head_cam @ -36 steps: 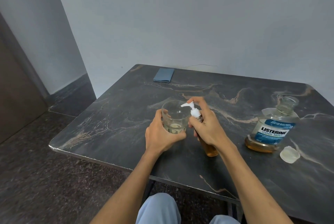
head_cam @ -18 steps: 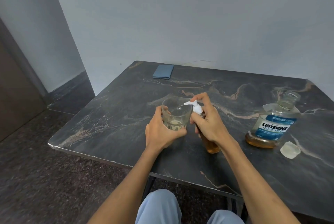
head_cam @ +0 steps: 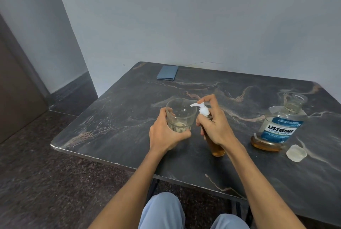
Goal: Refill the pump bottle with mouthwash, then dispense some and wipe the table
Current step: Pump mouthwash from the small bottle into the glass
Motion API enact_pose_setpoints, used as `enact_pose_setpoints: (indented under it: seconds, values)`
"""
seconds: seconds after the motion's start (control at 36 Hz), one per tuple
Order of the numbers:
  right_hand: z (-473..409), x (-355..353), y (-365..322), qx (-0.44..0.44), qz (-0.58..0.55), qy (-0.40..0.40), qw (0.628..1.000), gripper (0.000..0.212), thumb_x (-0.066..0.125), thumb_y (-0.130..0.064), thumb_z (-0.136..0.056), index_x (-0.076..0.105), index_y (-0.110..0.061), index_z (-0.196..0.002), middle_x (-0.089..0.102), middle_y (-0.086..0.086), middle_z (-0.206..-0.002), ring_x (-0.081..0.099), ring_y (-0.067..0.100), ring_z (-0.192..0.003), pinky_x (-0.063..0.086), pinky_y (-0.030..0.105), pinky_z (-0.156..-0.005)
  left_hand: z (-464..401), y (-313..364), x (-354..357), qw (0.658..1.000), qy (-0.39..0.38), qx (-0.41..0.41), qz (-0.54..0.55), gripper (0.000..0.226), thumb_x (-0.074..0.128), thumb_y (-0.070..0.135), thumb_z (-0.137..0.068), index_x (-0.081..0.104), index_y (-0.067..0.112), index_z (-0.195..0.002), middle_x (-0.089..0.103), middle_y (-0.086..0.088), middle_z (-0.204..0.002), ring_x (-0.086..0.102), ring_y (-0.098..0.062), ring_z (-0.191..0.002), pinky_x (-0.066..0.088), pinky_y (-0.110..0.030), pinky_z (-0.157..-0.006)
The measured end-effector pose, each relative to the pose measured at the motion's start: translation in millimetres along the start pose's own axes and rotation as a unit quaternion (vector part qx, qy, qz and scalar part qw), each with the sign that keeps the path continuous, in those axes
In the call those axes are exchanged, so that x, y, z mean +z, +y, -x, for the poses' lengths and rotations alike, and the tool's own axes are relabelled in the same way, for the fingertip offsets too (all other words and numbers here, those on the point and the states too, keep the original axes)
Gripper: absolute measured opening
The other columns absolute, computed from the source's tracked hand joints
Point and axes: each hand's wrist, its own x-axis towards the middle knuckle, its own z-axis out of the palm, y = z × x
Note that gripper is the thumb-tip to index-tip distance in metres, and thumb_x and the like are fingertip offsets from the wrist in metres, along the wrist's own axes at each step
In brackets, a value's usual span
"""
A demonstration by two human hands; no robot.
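Note:
A small pump bottle [head_cam: 217,149] with amber liquid and a white pump head stands on the dark marble table [head_cam: 120,118]. My right hand [head_cam: 215,127] grips its neck, with the index finger resting on top of the pump. The white nozzle points over the rim of a clear glass [head_cam: 181,116] just to the left. My left hand [head_cam: 166,134] holds that glass by its lower side; a little pale liquid lies at its bottom. A folded blue cloth [head_cam: 167,73] lies at the table's far left corner.
An uncapped Listerine bottle [head_cam: 280,127], nearly empty with amber liquid at its base, stands at the right. Its clear cap [head_cam: 296,153] lies on the table just in front of it. The table's near edge runs close to my knees.
The pump head was pressed down half a second ago and has risen again under my right index finger. Both hands stay on the glass and the bottle.

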Motion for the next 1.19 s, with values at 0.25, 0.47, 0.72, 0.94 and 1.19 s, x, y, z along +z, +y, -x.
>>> enact_pose_setpoints:
  seconds: [0.25,0.47,0.72,0.94,1.19]
  values:
    - [-0.3,0.5,0.7,-0.007,-0.001,0.001,1.000,0.052,0.045,-0.004,-0.078,0.040,-0.045,-0.110,0.055,0.011,-0.062,0.051,0.028,-0.042,0.043,0.023,-0.038,0.3,0.5,0.0,1.000,-0.002,-0.003,0.002,0.075,0.071,0.061,-0.041,0.034,0.045,-0.104,0.060,0.020,-0.098,0.059,-0.004,-0.088,0.041,-0.023,-0.072]
    - [1.4,2.1,-0.3,-0.007,-0.004,0.003,1.000,0.047,0.045,-0.008,-0.077,0.040,-0.044,-0.106,0.056,0.011,-0.062,0.051,0.026,-0.042,0.043,0.022,-0.039,0.9,1.8,-0.5,1.000,-0.003,-0.005,0.002,0.073,0.072,0.058,-0.042,0.035,0.043,-0.103,0.060,0.020,-0.096,0.058,-0.004,-0.086,0.038,-0.021,-0.070]
    - [2.8,1.5,-0.6,-0.015,0.020,0.004,1.000,0.048,0.045,-0.005,-0.078,0.039,-0.044,-0.105,0.057,0.003,-0.059,0.051,0.020,-0.040,0.044,0.025,-0.037,1.5,1.9,-1.2,1.000,-0.001,-0.005,-0.003,0.073,0.075,0.056,-0.043,0.036,0.042,-0.104,0.061,0.018,-0.096,0.061,-0.009,-0.086,0.051,-0.031,-0.076]
    - [2.9,4.9,-5.4,-0.034,0.064,-0.008,0.997,0.049,0.044,-0.011,-0.077,0.038,-0.045,-0.111,0.053,0.015,-0.061,0.050,0.028,-0.044,0.047,0.039,-0.041,2.7,2.8,-2.7,1.000,-0.004,-0.003,0.005,0.074,0.070,0.060,-0.041,0.036,0.042,-0.104,0.060,0.017,-0.097,0.061,-0.010,-0.088,0.052,-0.033,-0.078]
    - [3.2,4.9,-4.8,-0.029,0.077,-0.007,0.997,0.040,0.043,-0.014,-0.078,0.037,-0.044,-0.103,0.055,0.009,-0.060,0.051,0.021,-0.044,0.048,0.037,-0.041,2.1,1.7,-2.1,1.000,-0.003,-0.001,0.008,0.072,0.070,0.060,-0.041,0.036,0.043,-0.103,0.058,0.020,-0.094,0.060,-0.008,-0.086,0.051,-0.031,-0.077]
